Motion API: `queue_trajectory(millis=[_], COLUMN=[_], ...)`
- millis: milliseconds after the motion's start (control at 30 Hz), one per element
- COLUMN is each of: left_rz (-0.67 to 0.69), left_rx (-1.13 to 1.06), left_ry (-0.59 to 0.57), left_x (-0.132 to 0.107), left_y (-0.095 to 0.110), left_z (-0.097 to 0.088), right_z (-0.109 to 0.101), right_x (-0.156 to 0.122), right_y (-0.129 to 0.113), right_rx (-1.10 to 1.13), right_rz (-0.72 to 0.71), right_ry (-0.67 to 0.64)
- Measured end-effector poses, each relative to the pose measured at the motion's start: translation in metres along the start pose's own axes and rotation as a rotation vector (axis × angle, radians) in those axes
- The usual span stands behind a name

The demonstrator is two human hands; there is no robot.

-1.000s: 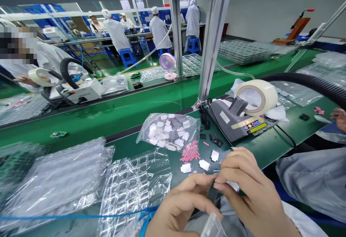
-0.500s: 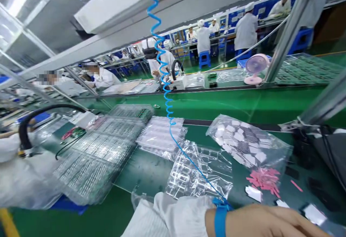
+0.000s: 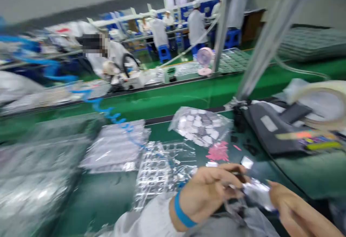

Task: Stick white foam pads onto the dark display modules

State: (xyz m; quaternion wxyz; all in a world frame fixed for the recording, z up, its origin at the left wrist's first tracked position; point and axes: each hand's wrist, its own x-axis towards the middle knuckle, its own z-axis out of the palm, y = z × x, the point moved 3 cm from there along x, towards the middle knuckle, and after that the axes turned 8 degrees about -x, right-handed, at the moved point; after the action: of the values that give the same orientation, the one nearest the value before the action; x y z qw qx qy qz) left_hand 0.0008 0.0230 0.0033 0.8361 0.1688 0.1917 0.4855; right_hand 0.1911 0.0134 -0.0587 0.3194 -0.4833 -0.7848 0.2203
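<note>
My left hand (image 3: 211, 190), with a blue wrist strap (image 3: 181, 210) on it, is at the lower middle with its fingers curled together. What they pinch is blurred. From the lower right comes my right hand (image 3: 293, 202), its fingertips closed on a shiny silvery-white piece (image 3: 258, 193) that extends towards the left fingers. Below the hands is a crumpled translucent sheet or bag (image 3: 243, 219). Just beyond lie pink strips (image 3: 218, 151) in a heap and a small white piece (image 3: 247, 162). A clear bag (image 3: 200, 125) of white pieces sits behind them.
Clear plastic trays (image 3: 154, 172) lie left of my hands, beside bagged white trays (image 3: 116, 145) and a large tray stack (image 3: 40, 168). At right are a grey case (image 3: 267, 125), a tape roll (image 3: 321, 100) and a black cable (image 3: 273, 161). A metal post (image 3: 259, 46) rises behind.
The view has swung to the right. My left hand has curled its fingers, and my right hand has come into view with the silvery-white piece. The coiled blue cord now hangs at the left.
</note>
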Motion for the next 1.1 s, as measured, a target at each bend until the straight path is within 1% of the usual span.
queue_trajectory(millis=[33, 67, 100, 167, 233, 267, 300, 333, 400, 433, 500, 533, 600, 700, 733, 767, 800, 867, 933, 967, 1033, 1100], left_rz=[-0.020, -0.041, -0.068, -0.132, -0.193, -0.216, -0.228, -0.234, -0.226, -0.217, -0.198, -0.190, -0.165, -0.112, -0.104, -0.106, -0.117, -0.146, -0.163, -0.162, -0.142, -0.117], left_rx=[0.007, 0.025, 0.049, 0.106, 0.163, 0.187, 0.214, 0.243, 0.297, 0.318, 0.340, 0.347, 0.376, 0.450, 0.446, 0.417, 0.364, 0.217, 0.100, 0.063, 0.019, -0.011], left_ry=[0.020, 0.040, 0.056, 0.061, 0.036, 0.017, -0.004, -0.023, -0.066, -0.093, -0.139, -0.154, -0.155, -0.130, -0.129, -0.132, -0.139, -0.164, -0.201, -0.224, -0.260, -0.273], left_x=[0.002, 0.004, 0.006, 0.010, 0.012, 0.013, 0.013, 0.013, 0.014, 0.014, 0.013, 0.012, 0.010, 0.007, 0.006, 0.006, 0.006, 0.006, 0.006, 0.006, 0.005, 0.005], left_y=[0.001, 0.003, 0.003, 0.002, -0.001, -0.004, -0.007, -0.009, -0.012, -0.013, -0.014, -0.014, -0.013, -0.009, -0.007, -0.006, -0.006, -0.006, -0.009, -0.010, -0.012, -0.012], left_z=[-0.003, -0.007, -0.010, -0.014, -0.012, -0.010, -0.007, -0.003, 0.002, 0.004, 0.007, 0.008, 0.008, 0.007, 0.006, 0.006, 0.006, 0.005, 0.005, 0.006, 0.008, 0.011], right_z=[0.000, 0.003, 0.004, 0.006, 0.004, 0.002, -0.002, -0.008, -0.021, -0.028, -0.038, -0.041, -0.042, -0.041, -0.041, -0.041, -0.040, -0.034, -0.022, -0.015, -0.001, 0.009], right_x=[-0.004, -0.005, -0.006, -0.006, -0.004, -0.003, 0.000, 0.004, 0.015, 0.021, 0.032, 0.036, 0.043, 0.047, 0.048, 0.049, 0.050, 0.051, 0.051, 0.051, 0.048, 0.046], right_y=[0.004, 0.010, 0.017, 0.033, 0.039, 0.036, 0.028, 0.016, -0.016, -0.033, -0.062, -0.071, -0.080, -0.076, -0.072, -0.067, -0.062, -0.054, -0.050, -0.050, -0.052, -0.055], right_rx=[-0.071, -0.161, -0.302, -0.434, -0.483, -0.480, -0.461, -0.430, -0.375, -0.369, -0.395, -0.413, -0.432, -0.404, -0.342, -0.229, -0.065, 0.347, 0.714, 0.852, 1.043, 1.142], right_rz=[0.075, 0.157, 0.187, 0.271, 0.299, 0.296, 0.273, 0.216, 0.008, -0.133, -0.324, -0.374, -0.401, -0.367, -0.344, -0.314, -0.273, -0.158, -0.041, 0.003, 0.060, 0.093], right_ry=[-0.032, -0.094, -0.067, -0.019, 0.019, 0.022, 0.024, 0.029, 0.076, 0.128, 0.249, 0.286, 0.285, 0.209, 0.184, 0.158, 0.130, 0.074, 0.036, 0.025, 0.007, -0.002])
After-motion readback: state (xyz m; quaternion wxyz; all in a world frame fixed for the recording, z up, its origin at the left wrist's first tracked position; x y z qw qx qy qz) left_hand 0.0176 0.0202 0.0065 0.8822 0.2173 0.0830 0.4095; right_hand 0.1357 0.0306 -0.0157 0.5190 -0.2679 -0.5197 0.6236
